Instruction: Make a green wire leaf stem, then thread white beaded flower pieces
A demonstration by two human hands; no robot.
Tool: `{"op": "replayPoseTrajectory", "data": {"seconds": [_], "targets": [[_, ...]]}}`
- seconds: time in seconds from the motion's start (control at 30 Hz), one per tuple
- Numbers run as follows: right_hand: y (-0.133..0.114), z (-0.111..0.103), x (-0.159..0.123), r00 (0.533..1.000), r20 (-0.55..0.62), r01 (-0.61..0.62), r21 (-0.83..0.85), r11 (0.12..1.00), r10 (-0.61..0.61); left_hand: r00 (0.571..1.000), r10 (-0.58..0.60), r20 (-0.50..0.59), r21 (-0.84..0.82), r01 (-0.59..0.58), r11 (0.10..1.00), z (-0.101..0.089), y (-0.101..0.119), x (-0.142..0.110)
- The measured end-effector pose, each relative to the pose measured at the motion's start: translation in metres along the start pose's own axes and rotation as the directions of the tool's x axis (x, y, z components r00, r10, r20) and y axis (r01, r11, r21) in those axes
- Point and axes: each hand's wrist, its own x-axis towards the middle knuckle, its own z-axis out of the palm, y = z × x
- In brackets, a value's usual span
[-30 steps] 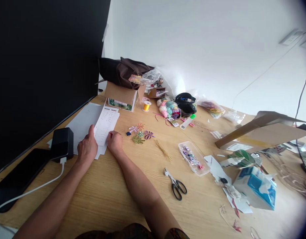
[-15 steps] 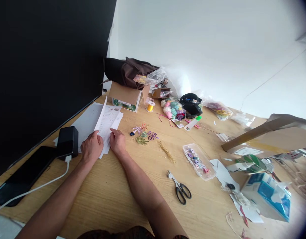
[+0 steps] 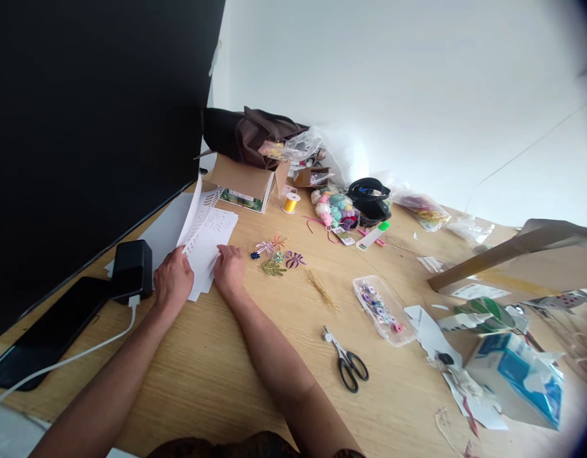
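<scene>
A stack of white paper sheets point(image 3: 214, 245) lies on the wooden table, its top page bearing a leaf-like line drawing. My left hand point(image 3: 173, 278) is closed on the near left edge of some lifted sheets point(image 3: 192, 213), which stand tilted up and curl to the left. At the stack's right edge, my right hand point(image 3: 229, 270) touches the paper with its fingers bent; whether it pinches a sheet is hard to see. Just right of that hand lie small embroidered flowers point(image 3: 294, 259) and a green leaf piece point(image 3: 273, 268).
Black-handled scissors point(image 3: 346, 360), golden strands point(image 3: 320, 289) and a clear box of bobbins point(image 3: 383, 310) lie to the right. A yellow thread spool point(image 3: 290, 203) and balls of yarn point(image 3: 334, 208) sit farther back. A black power block point(image 3: 131, 270) with a white cable stands at left.
More sheets are turned up to the left, and a page with a leaf drawing shows where a printed page was. Both hands stay in nearly the same place.
</scene>
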Motion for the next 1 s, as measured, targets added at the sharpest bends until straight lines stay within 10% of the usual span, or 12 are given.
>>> {"op": "replayPoseTrajectory", "data": {"seconds": [0.27, 0.6, 1.0], "targets": [[0.002, 0.002, -0.002, 0.998, 0.062, 0.012, -0.17, 0.985, -0.001, 1.0, -0.016, 0.024, -0.008, 0.016, 1.0, -0.001, -0.001, 0.001], [-0.002, 0.001, -0.001, 0.997, -0.018, 0.072, 0.088, 0.993, -0.071, 0.998, -0.022, 0.051, -0.024, 0.023, 0.999, -0.004, 0.0, 0.002], [0.007, 0.023, 0.001, 0.932, 0.209, 0.169, 0.474, 0.864, -0.297, 1.0, 0.006, -0.007, -0.056, -0.007, 0.998, 0.0, -0.001, 0.002]]}}
